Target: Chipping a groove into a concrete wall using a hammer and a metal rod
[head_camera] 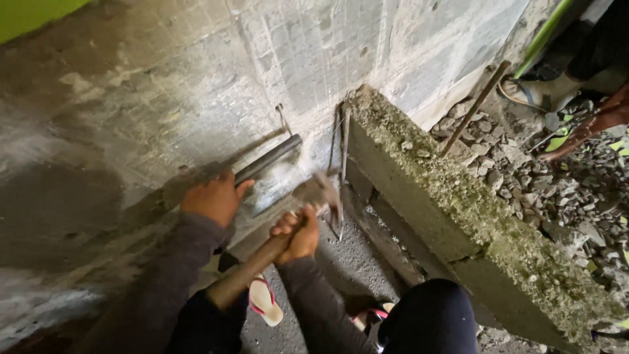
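Left hand (211,196) grips a stiff steel chisel (268,158) by its shank against the wall (131,98); right hand (298,233) clenches a seemingly head-heavy hammer (262,255) on its wooden handle.

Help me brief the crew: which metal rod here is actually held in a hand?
The thick grey rod against the wall, gripped by the left hand; the thin rusty bar leans untouched over the rubble.

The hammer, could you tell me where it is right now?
In the head view, the hammer sits centre frame in the right hand, its head beside the steel bar by the wall.
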